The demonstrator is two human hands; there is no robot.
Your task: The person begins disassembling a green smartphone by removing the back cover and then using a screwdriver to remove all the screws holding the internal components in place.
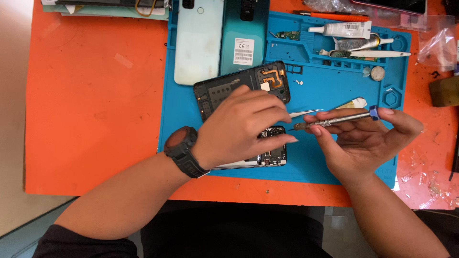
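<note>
A person works over a blue mat (325,91) that lies on an orange desk (95,95), the mat serving as the reference for everything here. On the mat's near left part, the left hand (244,126), a dark watch (184,150) on its wrist, rests over an opened phone (272,150) with its insides showing; its grip is pressed together on slim tweezers (306,113), whose tip points right. Just beyond that hand, nearer the mat's middle, lies a dark inner phone frame (239,86) with an orange ribbon cable. At the mat's far left edge two phone back covers lie side by side, a pale one (198,43) and a teal one (244,33). Over the mat's near right part, the right hand (366,141) pinches a small screwdriver (334,120) with a blue cap, held level, tip close to the opened phone. In the mat's far right trays lie a white glue tube (342,29) and a coin-shaped battery (377,73). Off the mat's right edge sits a clear plastic bag (437,45).
</note>
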